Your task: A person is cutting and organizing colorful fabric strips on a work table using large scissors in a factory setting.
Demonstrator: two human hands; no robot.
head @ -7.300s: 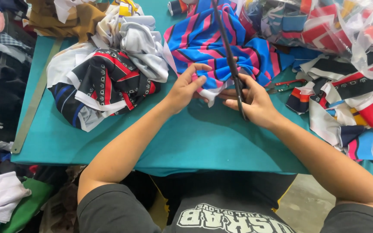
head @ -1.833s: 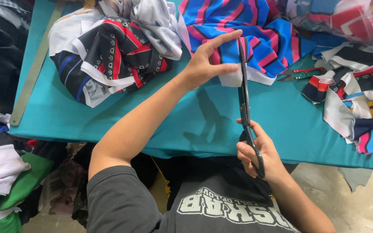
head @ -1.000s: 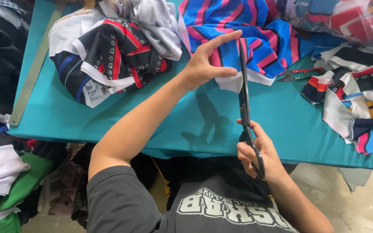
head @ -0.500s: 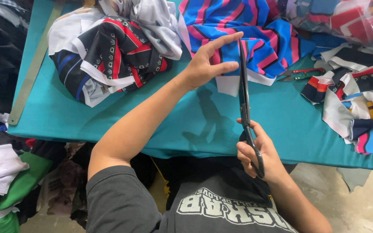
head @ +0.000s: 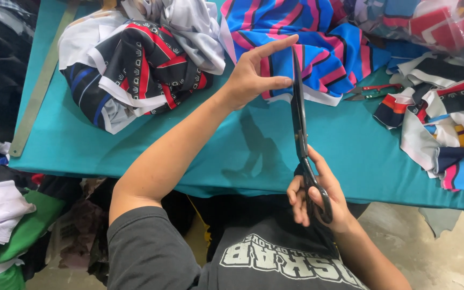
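While my right hand [head: 318, 196] grips the looped handles of the long black shears [head: 299, 129], fingers threaded through and closed around them, the blades run up and away from me, their tip reaching the lower edge of the blue, pink and black striped fabric [head: 318, 48]. My left hand [head: 253, 75] is up at that tip — index finger stretched out above the blade, the other fingertips touching or nearly touching its flat side; I cannot tell whether it pinches the steel or only steadies it. The blades look closed together along their length.

Judging from this, doing it well means keeping the left fingers on the flat of the blade, never across the edge, and holding the handles quiet so nothing shifts under them.

Beneath the shears lies the teal bench [head: 232, 150]. A bundle of black, red and white garments [head: 135, 70] sits to the left, a long metal ruler [head: 41, 86] lies along the far left edge, small red-handled snips [head: 371, 92] rest just right of the striped fabric, and loose striped offcuts [head: 447, 129] pile at the right.
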